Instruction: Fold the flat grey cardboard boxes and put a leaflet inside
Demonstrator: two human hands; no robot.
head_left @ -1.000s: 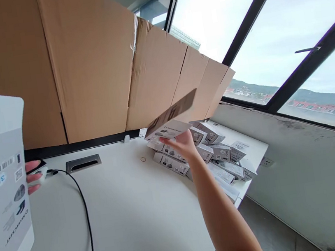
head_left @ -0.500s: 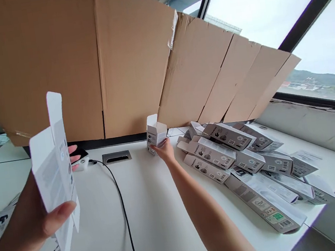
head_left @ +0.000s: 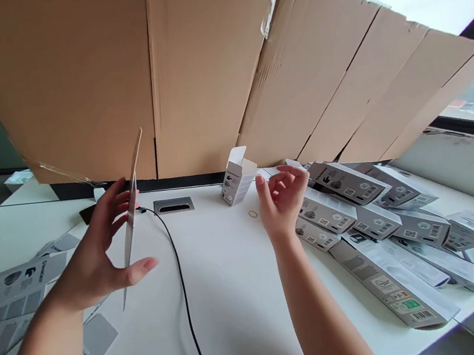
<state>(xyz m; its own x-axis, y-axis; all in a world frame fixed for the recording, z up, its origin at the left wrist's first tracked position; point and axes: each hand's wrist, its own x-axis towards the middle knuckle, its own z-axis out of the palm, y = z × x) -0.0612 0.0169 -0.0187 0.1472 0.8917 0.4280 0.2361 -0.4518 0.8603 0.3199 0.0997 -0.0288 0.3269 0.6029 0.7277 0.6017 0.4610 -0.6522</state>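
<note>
A thin, flattened carton [head_left: 131, 222], seen almost edge-on, stands upright in my left hand [head_left: 92, 250]. My thumb is on its near side and my fingers are behind it. My right hand [head_left: 281, 197] is raised over the table with loosely curled fingers, the thumb apart and nothing visible in its grasp. Just to its left, an erected small carton [head_left: 232, 184] stands on the tabletop against the cardboard, its top flap up. Close to that hand on the right lies a pile of folded-up long cartons [head_left: 347, 182].
Flat printed cartons [head_left: 19, 290] lie at the left. A black cable [head_left: 183, 291] runs down the white table [head_left: 231, 296], past a grey cable outlet [head_left: 173, 206]. A small ring [head_left: 253, 214] lies near the standing carton. Tall cardboard panels [head_left: 205, 76] wall off the back.
My right hand has let go of the small carton and moved right. The flat carton in my left hand has turned edge-on and shifted right. The view has shifted too.
</note>
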